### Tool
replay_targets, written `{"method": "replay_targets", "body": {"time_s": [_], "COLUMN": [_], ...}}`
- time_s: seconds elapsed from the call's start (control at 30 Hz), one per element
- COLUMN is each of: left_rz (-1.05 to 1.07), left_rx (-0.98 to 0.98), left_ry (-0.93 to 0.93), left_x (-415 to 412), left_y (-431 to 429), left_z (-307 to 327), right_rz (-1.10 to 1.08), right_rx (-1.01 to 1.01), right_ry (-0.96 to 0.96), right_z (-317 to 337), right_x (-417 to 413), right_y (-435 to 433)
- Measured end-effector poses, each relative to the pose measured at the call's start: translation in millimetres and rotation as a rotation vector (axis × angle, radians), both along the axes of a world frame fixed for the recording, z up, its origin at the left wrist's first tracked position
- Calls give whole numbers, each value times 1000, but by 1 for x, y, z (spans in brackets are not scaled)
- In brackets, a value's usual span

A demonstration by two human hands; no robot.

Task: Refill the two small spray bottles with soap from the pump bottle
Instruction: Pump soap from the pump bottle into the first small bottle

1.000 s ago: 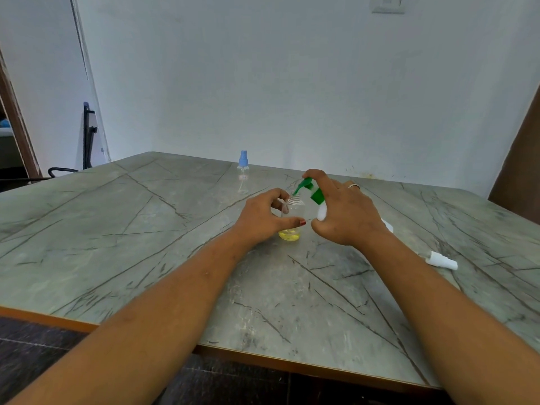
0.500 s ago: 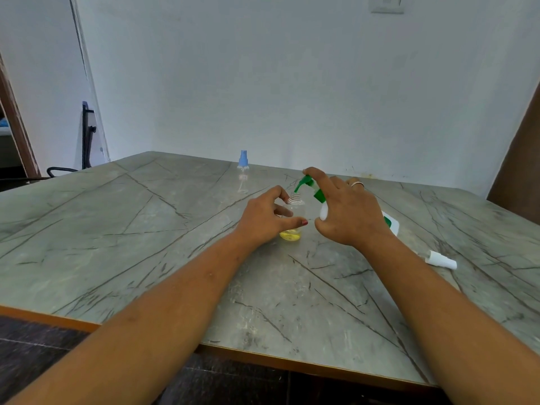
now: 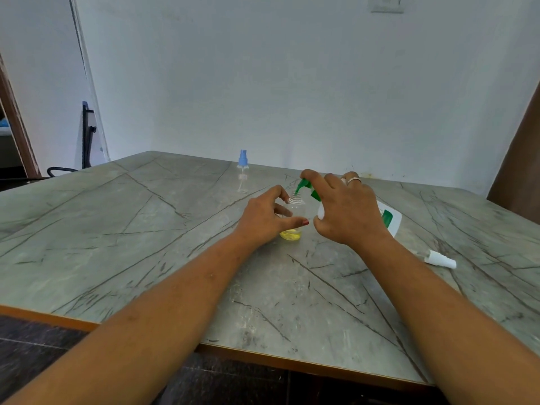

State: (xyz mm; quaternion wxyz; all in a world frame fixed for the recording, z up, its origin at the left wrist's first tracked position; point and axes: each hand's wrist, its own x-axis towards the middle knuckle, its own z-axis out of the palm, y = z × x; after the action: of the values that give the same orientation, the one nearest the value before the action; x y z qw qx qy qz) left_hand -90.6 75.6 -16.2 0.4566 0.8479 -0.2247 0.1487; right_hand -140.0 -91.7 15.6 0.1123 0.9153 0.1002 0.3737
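At frame centre, an uncapped spray bottle [image 3: 293,217] with yellow soap at its bottom is gripped on the bench [image 3: 122,229] by the left hand [image 3: 267,219]. The pump bottle [image 3: 387,217] is clasped by the right hand [image 3: 346,210], its green nozzle [image 3: 302,185] tilted over the open neck. A blue-capped bottle [image 3: 242,171] stands behind; a white cap [image 3: 439,259] lies at right.

Both my arms reach out. My left hand [image 3: 267,217] is curled with the thumb out. My right hand [image 3: 346,211] bends down, fingers closed.
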Motion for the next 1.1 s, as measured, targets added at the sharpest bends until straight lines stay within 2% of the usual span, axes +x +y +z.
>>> {"method": "replay_targets", "body": {"time_s": [0.53, 1.1], "left_rz": [2, 55], "left_rx": [-5, 37], "left_ry": [16, 53], "left_x": [-3, -5], "left_y": [-1, -5], "left_z": [1, 4], "right_rz": [-24, -26], "right_rx": [-6, 89], "right_ry": [2, 20], "right_z": [1, -1], "right_x": [-3, 3], "right_y": [2, 1]}}
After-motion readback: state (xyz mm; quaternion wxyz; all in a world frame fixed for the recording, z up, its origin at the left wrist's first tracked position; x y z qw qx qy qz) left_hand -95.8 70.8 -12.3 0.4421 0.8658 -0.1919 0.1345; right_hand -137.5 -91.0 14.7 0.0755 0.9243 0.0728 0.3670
